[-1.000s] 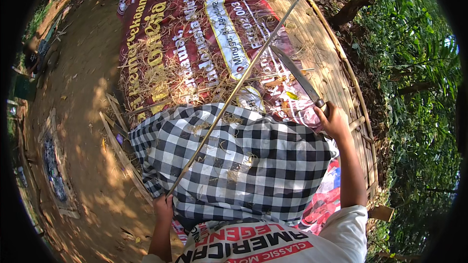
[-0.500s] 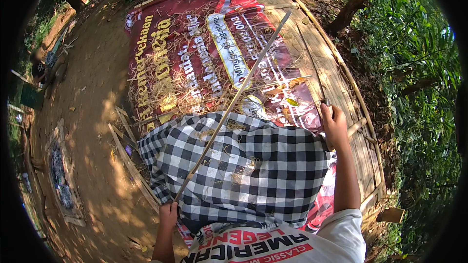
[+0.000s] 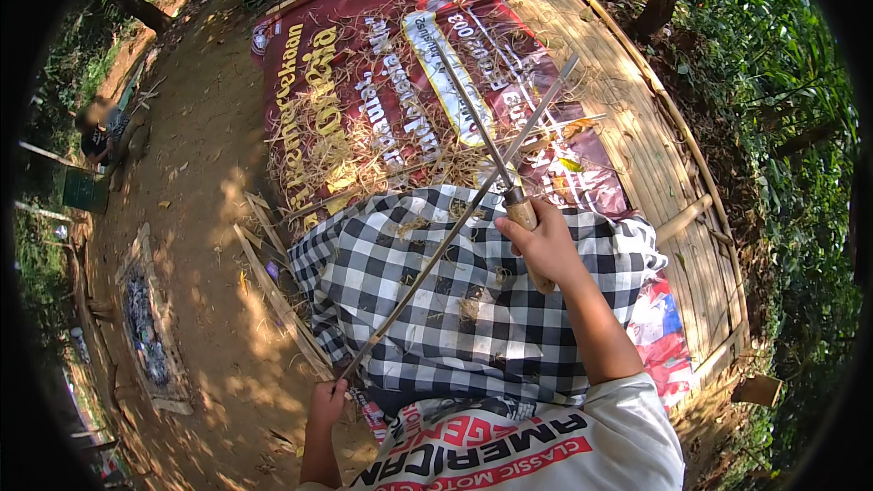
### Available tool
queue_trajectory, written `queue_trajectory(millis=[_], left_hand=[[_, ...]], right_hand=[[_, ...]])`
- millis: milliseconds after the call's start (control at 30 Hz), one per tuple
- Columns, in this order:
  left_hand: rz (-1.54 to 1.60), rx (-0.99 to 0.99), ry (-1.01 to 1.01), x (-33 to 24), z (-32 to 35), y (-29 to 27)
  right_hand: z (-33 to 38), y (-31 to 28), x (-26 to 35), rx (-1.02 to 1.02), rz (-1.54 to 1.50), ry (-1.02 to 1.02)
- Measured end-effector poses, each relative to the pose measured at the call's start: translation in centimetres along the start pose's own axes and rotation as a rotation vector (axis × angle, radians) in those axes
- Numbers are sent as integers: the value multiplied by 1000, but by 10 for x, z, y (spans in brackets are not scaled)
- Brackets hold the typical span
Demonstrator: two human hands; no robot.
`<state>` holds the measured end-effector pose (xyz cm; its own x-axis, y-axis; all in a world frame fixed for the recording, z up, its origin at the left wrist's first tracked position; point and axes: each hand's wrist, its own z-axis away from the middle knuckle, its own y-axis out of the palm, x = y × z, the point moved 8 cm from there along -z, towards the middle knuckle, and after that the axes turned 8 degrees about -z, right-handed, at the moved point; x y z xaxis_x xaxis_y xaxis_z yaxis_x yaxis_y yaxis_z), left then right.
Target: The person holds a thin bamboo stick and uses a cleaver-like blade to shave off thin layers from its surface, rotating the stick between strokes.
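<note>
I see one sign: a large printed banner spread flat on the bamboo platform ahead of me. It is rectangular, dark red with yellow and white lettering and a pale slanted strip, strewn with dry straw.

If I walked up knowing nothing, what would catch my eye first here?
Probably the long thin stick slanting across the black-and-white checkered cloth, held low by the left hand. The right hand lays a wooden-handled knife across it, above a straw-strewn red banner.
</note>
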<state>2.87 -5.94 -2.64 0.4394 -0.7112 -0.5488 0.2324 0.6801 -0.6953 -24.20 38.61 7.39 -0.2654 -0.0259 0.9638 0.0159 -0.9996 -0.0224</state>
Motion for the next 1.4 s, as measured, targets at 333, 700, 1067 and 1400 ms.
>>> queue_trajectory(millis=[333, 700, 1067, 1400], left_hand=[[-285, 22, -112, -33, -12, -55], [-310, -220, 379, -165, -43, -78], [-2, 342, 426, -281, -106, 42], [-32, -37, 338, -250, -91, 2]], right_hand=[[16, 59, -32, 70, -412, 159], [30, 69, -38, 72, -567, 143], [49, 57, -39, 140, -449, 109], [60, 21, 13, 162, 253, -137]])
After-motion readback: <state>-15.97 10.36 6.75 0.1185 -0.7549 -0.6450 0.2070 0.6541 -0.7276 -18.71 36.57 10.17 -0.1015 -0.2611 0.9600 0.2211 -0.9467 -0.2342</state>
